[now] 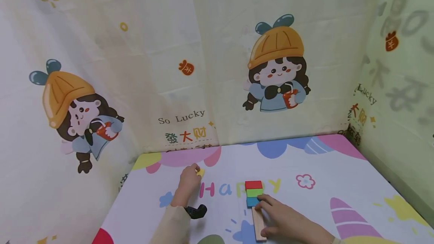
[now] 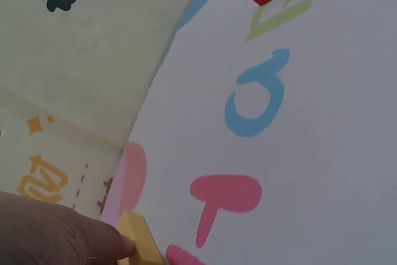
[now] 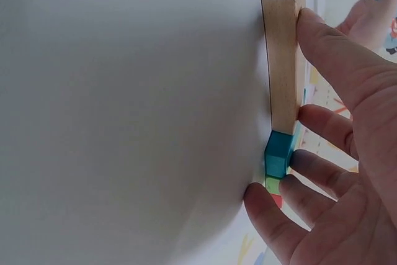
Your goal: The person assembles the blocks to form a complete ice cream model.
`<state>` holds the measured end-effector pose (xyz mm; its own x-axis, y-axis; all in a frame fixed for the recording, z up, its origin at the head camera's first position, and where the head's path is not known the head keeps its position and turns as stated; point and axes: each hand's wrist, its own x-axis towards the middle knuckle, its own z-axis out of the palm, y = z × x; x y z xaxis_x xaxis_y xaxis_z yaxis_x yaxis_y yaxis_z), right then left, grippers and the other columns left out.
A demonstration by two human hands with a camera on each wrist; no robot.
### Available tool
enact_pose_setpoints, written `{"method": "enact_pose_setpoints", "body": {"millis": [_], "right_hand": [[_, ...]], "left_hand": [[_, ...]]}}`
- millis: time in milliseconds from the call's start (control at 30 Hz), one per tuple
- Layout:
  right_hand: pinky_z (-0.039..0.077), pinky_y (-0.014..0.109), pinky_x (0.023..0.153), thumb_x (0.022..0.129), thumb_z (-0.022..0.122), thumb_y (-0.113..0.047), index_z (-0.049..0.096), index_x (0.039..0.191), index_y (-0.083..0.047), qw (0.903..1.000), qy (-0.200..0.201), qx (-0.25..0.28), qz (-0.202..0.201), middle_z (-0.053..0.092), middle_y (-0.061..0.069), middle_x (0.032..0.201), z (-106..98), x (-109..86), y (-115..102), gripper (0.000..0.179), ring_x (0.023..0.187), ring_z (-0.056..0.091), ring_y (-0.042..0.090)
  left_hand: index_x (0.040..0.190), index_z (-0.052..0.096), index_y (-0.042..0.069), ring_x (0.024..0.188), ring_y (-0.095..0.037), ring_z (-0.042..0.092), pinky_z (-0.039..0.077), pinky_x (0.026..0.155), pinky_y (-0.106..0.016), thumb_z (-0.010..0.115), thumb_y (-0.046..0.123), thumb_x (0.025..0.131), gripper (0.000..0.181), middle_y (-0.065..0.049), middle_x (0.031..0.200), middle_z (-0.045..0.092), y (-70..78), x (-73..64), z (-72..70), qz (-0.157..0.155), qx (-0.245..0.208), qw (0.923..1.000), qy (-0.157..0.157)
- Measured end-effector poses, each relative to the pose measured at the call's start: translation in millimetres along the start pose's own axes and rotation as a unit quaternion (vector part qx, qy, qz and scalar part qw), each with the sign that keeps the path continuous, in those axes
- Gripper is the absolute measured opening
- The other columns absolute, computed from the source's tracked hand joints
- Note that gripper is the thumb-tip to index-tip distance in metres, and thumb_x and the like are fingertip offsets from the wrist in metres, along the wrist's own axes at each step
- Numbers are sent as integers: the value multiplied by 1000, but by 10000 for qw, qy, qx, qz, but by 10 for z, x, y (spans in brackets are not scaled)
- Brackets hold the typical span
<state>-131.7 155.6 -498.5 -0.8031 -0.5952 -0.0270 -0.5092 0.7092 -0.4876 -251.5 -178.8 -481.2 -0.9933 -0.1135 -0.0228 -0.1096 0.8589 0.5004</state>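
Note:
My left hand pinches a small yellow block at its fingertips, near the far left part of the table. In the left wrist view the yellow block shows beside one finger; the rest of the grip is hidden. A plain wooden plank lies in line with a blue block, a green block and a red block, each touching its neighbour. My right hand rests along the plank's right side, thumb on the wooden plank and fingertips by the blue block.
A white printed cover with letters and coloured shapes lies on the table. Behind it hangs a cream printed curtain, with further cloth at both sides. A black band sits on the left wrist.

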Motion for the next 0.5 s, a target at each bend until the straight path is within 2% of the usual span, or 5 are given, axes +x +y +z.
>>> {"method": "enact_pose_setpoints", "body": {"millis": [167,300,500], "right_hand": [[55,37,101,81,80,-60,60,124,-28,10000,31,-6,-49,52,5,146,-10,-8,1,57,120,58,19],[55,36,101,81,81,-58,61,123,-27,10000,29,-11,-61,53,5,145,-10,-9,-11,56,118,59,18],[55,39,101,80,81,-59,61,123,-27,9999,32,-91,29,53,6,145,-4,-3,-27,57,119,59,20]], "left_hand": [[117,66,2,98,-29,59,56,92,-49,66,2,92,24,-17,113,65,158,2,96,140,-171,9997,-141],[119,67,4,99,-27,59,55,94,-48,65,3,94,25,-15,114,64,245,1,180,261,-118,9994,-175],[120,70,8,100,-28,57,57,87,-46,61,-1,94,29,-18,121,61,371,-3,273,373,-137,9992,-109]]}}
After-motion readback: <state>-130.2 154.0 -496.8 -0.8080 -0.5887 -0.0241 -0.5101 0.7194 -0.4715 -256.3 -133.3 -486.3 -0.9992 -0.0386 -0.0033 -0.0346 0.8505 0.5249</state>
